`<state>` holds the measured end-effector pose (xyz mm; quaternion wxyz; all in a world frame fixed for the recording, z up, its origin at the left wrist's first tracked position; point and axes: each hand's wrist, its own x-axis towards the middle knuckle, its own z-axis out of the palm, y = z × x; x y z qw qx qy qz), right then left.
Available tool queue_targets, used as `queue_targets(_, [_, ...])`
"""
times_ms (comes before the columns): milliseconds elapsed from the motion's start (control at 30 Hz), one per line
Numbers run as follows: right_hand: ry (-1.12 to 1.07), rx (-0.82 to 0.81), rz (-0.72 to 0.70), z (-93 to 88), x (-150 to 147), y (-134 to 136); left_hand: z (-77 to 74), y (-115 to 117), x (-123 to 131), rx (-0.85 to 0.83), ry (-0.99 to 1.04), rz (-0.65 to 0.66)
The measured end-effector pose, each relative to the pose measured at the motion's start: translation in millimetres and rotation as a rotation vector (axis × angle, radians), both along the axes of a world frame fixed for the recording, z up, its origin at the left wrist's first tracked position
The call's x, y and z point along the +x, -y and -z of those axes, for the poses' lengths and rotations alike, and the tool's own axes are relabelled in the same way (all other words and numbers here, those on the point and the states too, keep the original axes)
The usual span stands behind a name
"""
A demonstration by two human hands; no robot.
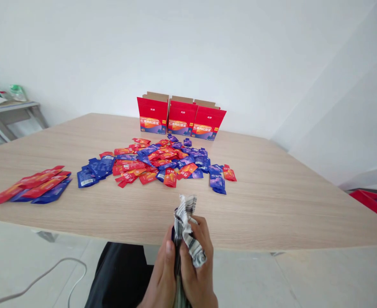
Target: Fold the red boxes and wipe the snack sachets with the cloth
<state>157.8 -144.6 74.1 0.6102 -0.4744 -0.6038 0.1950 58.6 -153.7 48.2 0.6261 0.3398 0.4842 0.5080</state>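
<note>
At the table's near edge, my left hand (163,267) and my right hand (198,256) are pressed close together. A crumpled black-and-white striped cloth (187,220) is gripped in my right hand and sticks up past the fingers. My left hand is closed on a blue pouch (173,234), seen edge-on and mostly hidden by the fingers and cloth. Beyond the hands lies a loose pile of red pouches (170,177) and blue pouches (217,182). Further left, several red and blue pouches (47,186) lie overlapped in a neat stack.
Three red boxes with open tops (178,117) stand side by side near the wall, behind the pile. The wooden table (272,205) spans the view. A side table (9,107) with bottles stands far left. Part of a red box (374,203) shows at right. A cable (44,273) runs along the floor.
</note>
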Motion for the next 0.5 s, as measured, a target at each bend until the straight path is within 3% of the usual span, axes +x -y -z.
queue_targets(133, [0.005,0.006,-0.097,13.0,-10,7,-15.9,-26,-11,0.035,0.056,-0.046])
queue_targets(267, [-0.01,0.021,-0.163,24.5,-23,11,-28.4,-45,-21,-0.06,0.296,-0.11])
queue_targets(367, [-0.032,0.002,-0.157,24.7,-26,11,-28.7,-53,-23,-0.123,0.426,-0.126])
queue_targets(500, [-0.123,-0.004,-0.08,22.6,-27,11,-16.7,-61,-25,-0.204,0.529,-0.022])
